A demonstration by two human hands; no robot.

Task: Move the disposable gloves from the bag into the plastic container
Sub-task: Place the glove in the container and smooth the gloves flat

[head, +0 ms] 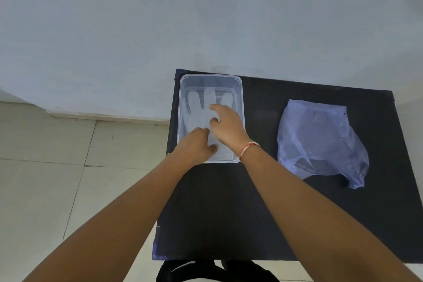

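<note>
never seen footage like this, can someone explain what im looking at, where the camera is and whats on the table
There is no machine here. The camera sits on a person's head, looking down at their own bare arms. On the black table stands a clear plastic container with a translucent disposable glove lying flat in it. The left hand and right hand both reach in and press on the glove. To the right lies a crumpled bluish plastic bag, untouched. The right wrist wears a red and white thread bracelet.

Both forearms bare, no sleeves showing; right wrist wearing red-and-white thread bracelet (249, 149), frame centre; dark clothing showing at bottom edge
</note>
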